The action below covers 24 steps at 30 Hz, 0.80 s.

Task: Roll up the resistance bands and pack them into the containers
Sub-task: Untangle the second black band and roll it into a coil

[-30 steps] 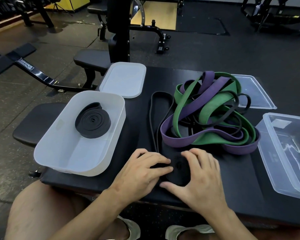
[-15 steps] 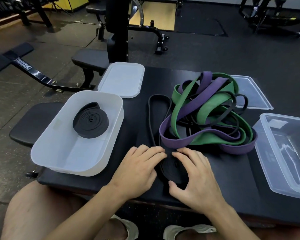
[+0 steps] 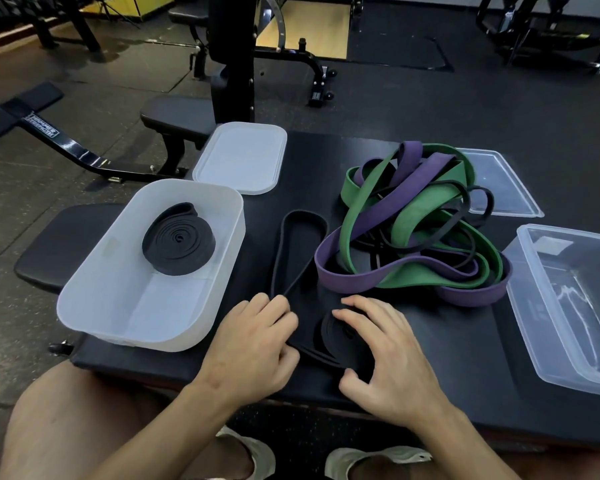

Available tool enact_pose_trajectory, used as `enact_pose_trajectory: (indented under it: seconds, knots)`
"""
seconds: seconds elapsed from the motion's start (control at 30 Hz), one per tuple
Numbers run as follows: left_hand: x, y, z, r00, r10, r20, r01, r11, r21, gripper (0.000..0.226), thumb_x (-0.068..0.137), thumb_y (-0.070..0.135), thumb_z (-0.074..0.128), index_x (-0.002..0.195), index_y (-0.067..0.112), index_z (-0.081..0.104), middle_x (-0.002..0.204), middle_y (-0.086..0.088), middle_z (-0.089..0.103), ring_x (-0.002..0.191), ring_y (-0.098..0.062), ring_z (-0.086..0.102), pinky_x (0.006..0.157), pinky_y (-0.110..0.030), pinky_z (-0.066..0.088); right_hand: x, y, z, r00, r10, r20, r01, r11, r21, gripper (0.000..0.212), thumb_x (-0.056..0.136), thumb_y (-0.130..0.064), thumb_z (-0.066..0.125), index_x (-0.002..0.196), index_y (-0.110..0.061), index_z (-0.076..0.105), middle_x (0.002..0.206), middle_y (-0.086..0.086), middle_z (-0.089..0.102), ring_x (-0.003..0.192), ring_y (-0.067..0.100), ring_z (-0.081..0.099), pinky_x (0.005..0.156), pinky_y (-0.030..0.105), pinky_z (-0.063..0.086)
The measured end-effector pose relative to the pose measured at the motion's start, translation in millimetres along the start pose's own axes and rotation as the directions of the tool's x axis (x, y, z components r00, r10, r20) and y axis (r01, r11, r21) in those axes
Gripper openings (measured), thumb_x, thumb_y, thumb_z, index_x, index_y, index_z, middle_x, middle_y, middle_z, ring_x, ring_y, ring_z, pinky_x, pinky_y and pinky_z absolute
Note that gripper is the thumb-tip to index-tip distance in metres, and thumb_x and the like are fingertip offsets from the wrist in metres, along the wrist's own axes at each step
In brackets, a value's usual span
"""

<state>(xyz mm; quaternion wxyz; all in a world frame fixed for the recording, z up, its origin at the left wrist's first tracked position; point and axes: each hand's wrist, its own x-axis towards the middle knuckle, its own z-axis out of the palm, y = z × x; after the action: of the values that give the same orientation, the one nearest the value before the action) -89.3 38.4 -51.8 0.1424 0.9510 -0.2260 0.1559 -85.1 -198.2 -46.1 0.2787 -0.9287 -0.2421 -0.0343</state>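
Nearest us, our left hand (image 3: pixel 253 344) and right hand (image 3: pixel 385 355) have parted since a second ago, baring the black band (image 3: pixel 336 336) half-coiled on the bench (image 3: pixel 465 341). Right fingers curl round the coil; left fingers pinch the strap feeding it. Its loose loop has shortened, so rolling advances. Beyond, one roll (image 3: pixel 179 239) lies in the white tub (image 3: pixel 136 336); the green-purple tangle (image 3: pixel 413 230) waits.

black padded top (image 3: pixel 447 341) | at grip: black band (image 3: pixel 328 336) | left: white tub (image 3: pixel 146 327) | beyond: white lid (image 3: pixel 239 157), band tangle (image 3: pixel 413 216), clear lid (image 3: pixel 503 188) | right: clear tub (image 3: pixel 575 299)
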Motion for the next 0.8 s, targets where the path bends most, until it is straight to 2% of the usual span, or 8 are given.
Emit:
enact_pose_trajectory:
  seconds: [0.1,0.17,0.23,0.33,0.47,0.6,0.7,0.8]
  knots:
    - [-7.2,6.8,-5.7,1.000,0.017,-0.005,-0.017,0.999,-0.037,0.010,0.064,0.014,0.053,0.068,0.013,0.044,0.077,0.000,0.044,0.068,-0.023,0.034,0.055,-0.040,0.034,0.6,-0.3,-0.9,1.000,-0.009,0.026,0.008,1.000,0.019,0.074,0.065,-0.034,0.061,0.138,-0.026,0.060,0.151,-0.017,0.043,0.145,0.010,0.036,0.116,0.035,0.036]
    - [-7.9,7.3,-5.7,1.000,-0.003,-0.001,0.003,0.998,-0.064,0.009,0.065,0.014,0.056,0.074,0.013,0.053,0.083,0.001,0.050,0.070,-0.022,0.038,0.058,-0.040,0.039,0.7,0.4,-1.3,0.999,-0.028,0.038,0.027,0.999,0.040,0.073,0.066,-0.031,0.060,0.139,-0.025,0.059,0.153,-0.017,0.042,0.147,0.009,0.035,0.116,0.037,0.038]
    - [-7.1,5.1,-5.2,1.000,0.000,0.014,0.002,0.994,-0.106,0.029,0.069,0.015,0.060,0.097,0.014,0.067,0.102,0.003,0.059,0.079,-0.020,0.047,0.067,-0.037,0.047,0.8,1.5,-1.8,0.996,-0.068,0.056,0.065,0.997,0.052,0.072,0.068,-0.028,0.058,0.140,-0.024,0.058,0.157,-0.017,0.040,0.150,0.008,0.031,0.119,0.036,0.035]
    - [-5.8,-0.4,-6.8,0.992,0.109,0.061,-0.095,0.976,-0.197,0.051,0.077,0.014,0.065,0.128,0.020,0.068,0.127,0.008,0.060,0.092,-0.015,0.054,0.081,-0.032,0.050,1.4,2.6,-3.6,0.986,-0.132,0.104,0.126,0.990,0.068,0.072,0.074,-0.022,0.050,0.146,-0.023,0.055,0.163,-0.016,0.034,0.155,0.006,0.022,0.124,0.030,0.023]
    - [-3.1,-7.8,-3.9,0.988,0.153,0.029,-0.139,0.952,-0.272,0.040,0.087,0.017,0.069,0.125,0.026,0.074,0.125,0.011,0.064,0.092,-0.011,0.055,0.081,-0.031,0.051,3.2,2.1,-7.2,0.973,-0.164,0.161,0.156,0.986,0.061,0.075,0.076,-0.021,0.046,0.151,-0.023,0.050,0.166,-0.017,0.028,0.157,0.005,0.014,0.126,0.031,0.017]
    - [2.9,-9.6,6.1,0.988,0.136,-0.072,-0.150,0.952,-0.267,0.025,0.093,0.018,0.071,0.114,0.027,0.079,0.113,0.012,0.069,0.087,-0.013,0.057,0.076,-0.031,0.052,0.0,-0.7,0.4,0.981,-0.179,0.080,0.185,0.980,-0.073,0.073,0.075,-0.043,0.068,0.144,-0.021,0.056,0.163,-0.012,0.036,0.155,0.009,0.023,0.121,0.041,0.032]
    - [0.8,-9.1,8.9,0.993,0.094,-0.077,-0.112,0.952,-0.287,0.023,0.094,0.019,0.071,0.113,0.029,0.080,0.111,0.015,0.068,0.086,-0.011,0.056,0.075,-0.028,0.052,-2.9,0.5,7.6,0.996,-0.072,-0.056,0.064,0.988,-0.139,0.083,0.069,-0.073,0.074,0.133,-0.021,0.063,0.154,-0.008,0.047,0.143,0.015,0.042,0.113,0.039,0.040]
    - [-2.0,-10.4,9.9,0.995,0.073,-0.064,-0.089,0.948,-0.306,0.022,0.097,0.022,0.069,0.114,0.030,0.079,0.110,0.016,0.067,0.087,-0.010,0.055,0.075,-0.028,0.052,-2.3,3.1,10.3,0.992,0.016,-0.127,-0.038,0.985,-0.170,0.089,0.064,-0.082,0.071,0.126,-0.020,0.063,0.136,-0.008,0.056,0.124,0.017,0.053,0.102,0.036,0.047]
